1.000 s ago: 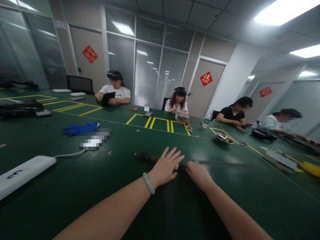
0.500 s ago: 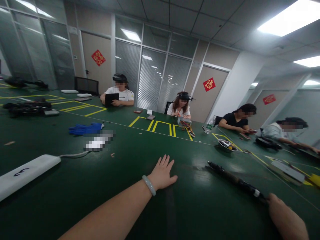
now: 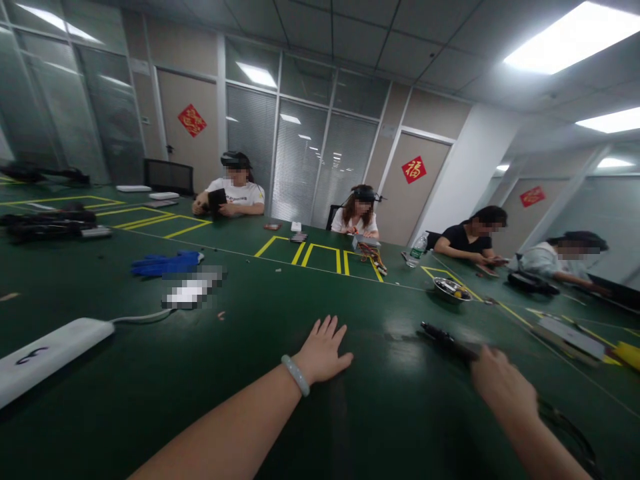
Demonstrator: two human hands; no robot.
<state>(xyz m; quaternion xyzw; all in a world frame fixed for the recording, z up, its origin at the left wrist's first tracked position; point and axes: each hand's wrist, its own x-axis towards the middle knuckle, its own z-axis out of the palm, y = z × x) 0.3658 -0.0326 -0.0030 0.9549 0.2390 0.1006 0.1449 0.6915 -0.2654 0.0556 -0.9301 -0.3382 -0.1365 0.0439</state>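
The black tool (image 3: 447, 341) is on the right side, just above or on the green table (image 3: 240, 393); I can't tell if it touches. Its thin tip points away and a bit to the left. The right hand (image 3: 505, 383) is closed around its back part, though most of those fingers are hidden. If that grip is loose, the tool could slip and bang down.

A dark cord (image 3: 573, 427) bends beside the right arm. It looks like it belongs to the tool. It could get stuck on the arm and tug the tool crooked.

The left hand (image 3: 320, 353) has a pale bracelet (image 3: 295, 375) on its wrist. Its palm is down on the table, fingers a little apart, holding nothing. If the tip swings left too far, it could poke that hand.

Past the tip, the shiny bowl (image 3: 440, 291) has small things in it. A big, careless swing could bump it and spill them. The water bottle (image 3: 417, 252) stands up farther back, so a hard knock could tip it too.
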